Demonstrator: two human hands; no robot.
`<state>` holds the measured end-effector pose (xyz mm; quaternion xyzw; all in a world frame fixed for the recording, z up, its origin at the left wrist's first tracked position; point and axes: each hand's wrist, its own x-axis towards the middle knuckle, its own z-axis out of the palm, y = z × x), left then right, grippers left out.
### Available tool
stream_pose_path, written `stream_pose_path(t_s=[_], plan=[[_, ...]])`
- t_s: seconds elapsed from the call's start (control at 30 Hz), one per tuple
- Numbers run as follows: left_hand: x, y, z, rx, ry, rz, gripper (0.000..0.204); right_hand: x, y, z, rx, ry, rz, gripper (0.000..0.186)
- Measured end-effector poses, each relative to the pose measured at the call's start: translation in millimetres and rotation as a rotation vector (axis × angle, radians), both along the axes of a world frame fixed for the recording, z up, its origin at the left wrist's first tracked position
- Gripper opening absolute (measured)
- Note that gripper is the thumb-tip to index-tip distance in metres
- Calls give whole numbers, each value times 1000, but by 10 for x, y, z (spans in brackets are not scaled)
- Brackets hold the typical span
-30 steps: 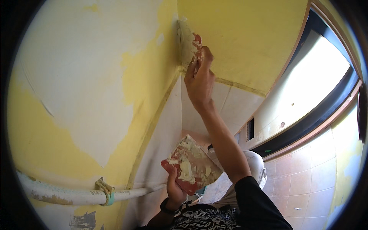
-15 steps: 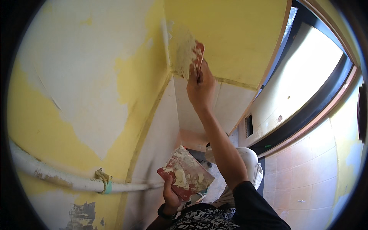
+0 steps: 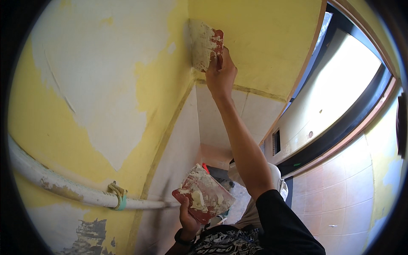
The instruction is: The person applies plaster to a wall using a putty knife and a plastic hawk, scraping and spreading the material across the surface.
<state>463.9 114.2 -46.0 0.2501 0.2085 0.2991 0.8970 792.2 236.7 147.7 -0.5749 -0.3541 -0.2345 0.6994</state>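
The right hand (image 3: 222, 76) grips a red-edged spreader (image 3: 201, 47), higher than half a second ago, blade at the wall corner and crusted with pale filler. The left hand (image 3: 188, 220) clasps a squarish red board (image 3: 208, 190) (creamy lumps on it) near the body; leftward, a flaking white pipe (image 3: 29, 161) crosses the patchy yellow wall (image 3: 46, 131).

A room under renovation; patchy yellow-and-white wall (image 3: 97, 80) left of the right grip (image 3: 221, 77); paste-smeared blade (image 3: 201, 46) within it; scuffed pipe (image 3: 138, 204) below left; tiled wall (image 3: 335, 199) below right.
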Motion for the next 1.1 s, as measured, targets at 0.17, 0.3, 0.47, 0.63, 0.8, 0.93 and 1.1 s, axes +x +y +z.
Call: stream_pose_path(t_s=[0.17, 0.3, 0.47, 0.63, 0.8, 0.93, 1.1], plan=[[6, -17, -38, -70, -28, -51, 51, -124, 162, -17, 144, -255, -32, 22], [5, 9, 86, 8, 16, 3, 51, -369, -216, -158, -133, -63, 100, 21], [-11, 2, 257, 83, 3, -9, 51, -536, -1179, -616, 80, 364, 614, 21], [38, -25, 286, 70, -166, -30, 53, -1006, -2412, -1145, -141, 295, 420, 20], [2, -31, 274, -1, -224, -114, 50, -1746, -3054, -1451, -395, 18, 389, 28], [18, -29, 234, 56, -281, -44, 47, -1797, -3283, -1608, -570, -268, 233, 53], [-44, -118, 461, 93, -239, -4, 46, -1458, -3673, -1365, -814, -200, -92, 44]])
